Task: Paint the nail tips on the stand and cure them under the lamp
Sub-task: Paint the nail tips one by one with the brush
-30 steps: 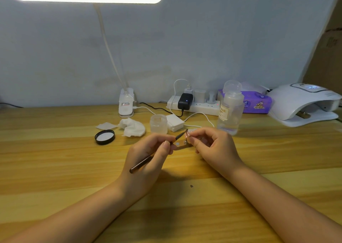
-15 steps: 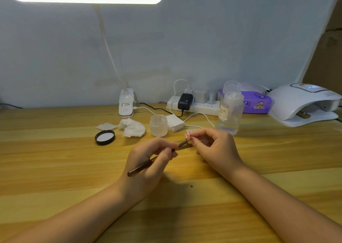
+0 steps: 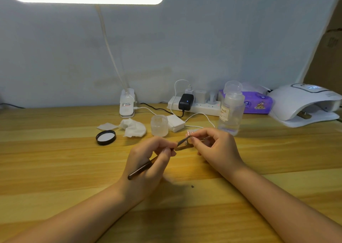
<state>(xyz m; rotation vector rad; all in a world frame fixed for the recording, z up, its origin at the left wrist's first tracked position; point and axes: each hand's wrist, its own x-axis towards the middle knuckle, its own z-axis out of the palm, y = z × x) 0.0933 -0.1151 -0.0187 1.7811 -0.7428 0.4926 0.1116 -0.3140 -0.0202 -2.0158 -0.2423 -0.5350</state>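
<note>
Now your pale wooden worktop (image 3: 55, 168) carries the white domed curing lamp (image 3: 303, 104) at far right. Your left hand (image 3: 148, 161) grips a slim dark brush (image 3: 142, 168), its tip touching the small nail tip on a metal stand (image 3: 187, 141) pinched in your right hand (image 3: 216, 148) over the middle.

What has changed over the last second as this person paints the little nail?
Very little. The left hand tilted the brush slightly, dipping its tip and then bringing it back up to the nail tip, which the right hand pinches on its holder. Nothing was picked up or let go. The jar, black lid, bottle and curing lamp stayed put.
</note>
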